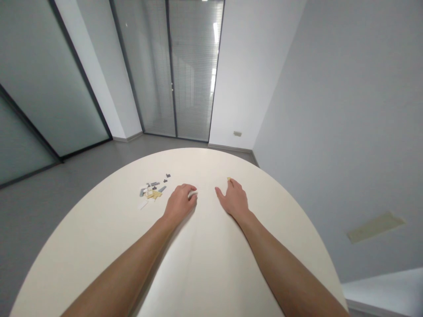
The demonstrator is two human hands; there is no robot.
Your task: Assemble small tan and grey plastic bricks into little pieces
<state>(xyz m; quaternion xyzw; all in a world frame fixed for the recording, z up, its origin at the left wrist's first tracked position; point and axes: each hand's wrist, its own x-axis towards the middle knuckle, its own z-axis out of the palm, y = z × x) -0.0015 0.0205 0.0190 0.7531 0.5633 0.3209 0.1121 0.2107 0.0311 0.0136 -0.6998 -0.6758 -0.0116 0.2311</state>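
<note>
My left hand (180,203) is closed around a small white piece (192,193), whose end shows between thumb and fingers; the rest of it is hidden. To the right, my right hand (234,198) rests low over the table with the thumb spread away from the fingers. At its fingertips a small tan piece (228,178) lies partly covered, apparently touched by the index finger. Left of my left hand is a loose pile of small toy building bricks (152,193) in tan, white and grey.
Two dark grey bricks (167,177) lie just beyond the pile. Everything stands on a round white table (205,255). Behind it are a glass partition (194,66) with blinds and white walls. A strip of tape (375,226) sticks to the right wall.
</note>
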